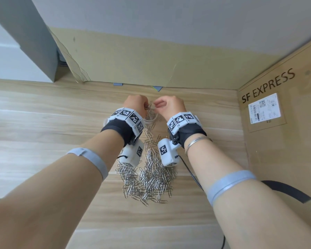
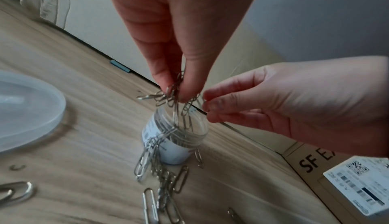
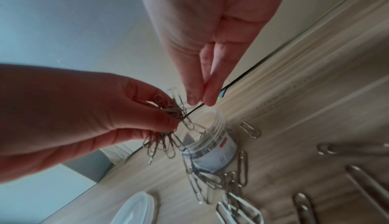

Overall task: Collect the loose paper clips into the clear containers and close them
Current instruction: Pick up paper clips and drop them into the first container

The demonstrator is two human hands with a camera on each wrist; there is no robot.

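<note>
While the left hand pinches a bunch of paper clips just above the open clear container, the right hand, fingertips together and seemingly empty, waits beside. Filling step; next, release them into the mouth.

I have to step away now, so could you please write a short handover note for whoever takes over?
Left hand pinches a bunch of paper clips just above the open clear jar.
Right hand is beside it, fingertips pinched at the bunch's edge.
Some clips already hang over the jar's rim.
The lid lies on the table, off the jar.
Left: the large pile, then closing.
</note>
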